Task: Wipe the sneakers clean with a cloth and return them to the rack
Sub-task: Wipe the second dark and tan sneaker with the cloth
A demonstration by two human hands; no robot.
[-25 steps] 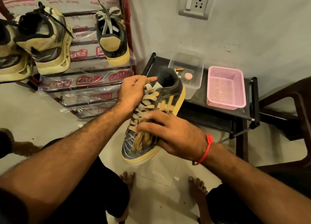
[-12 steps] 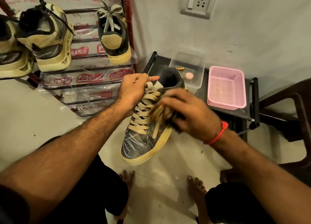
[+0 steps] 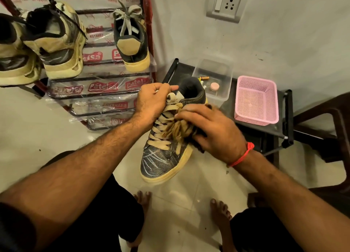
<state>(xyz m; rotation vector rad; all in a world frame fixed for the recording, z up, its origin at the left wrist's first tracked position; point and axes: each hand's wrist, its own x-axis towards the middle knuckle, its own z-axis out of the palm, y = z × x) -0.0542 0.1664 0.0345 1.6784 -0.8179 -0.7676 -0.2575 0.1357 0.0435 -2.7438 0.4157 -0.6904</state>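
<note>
One sneaker (image 3: pixel 166 143) is up in the air, toe tipped down toward the floor, just in front of the rack (image 3: pixel 106 92) and clear of it, probably so the lace side faces the cloth. The left hand (image 3: pixel 151 102) has its grip pinched shut on the tongue and top laces, steadying it. The right hand (image 3: pixel 214 132) lies palm-down, fingers pressing the tan cloth (image 3: pixel 176 128) onto the laces. Its mate (image 3: pixel 131 41) sits on the rack's top shelf, heel out.
</note>
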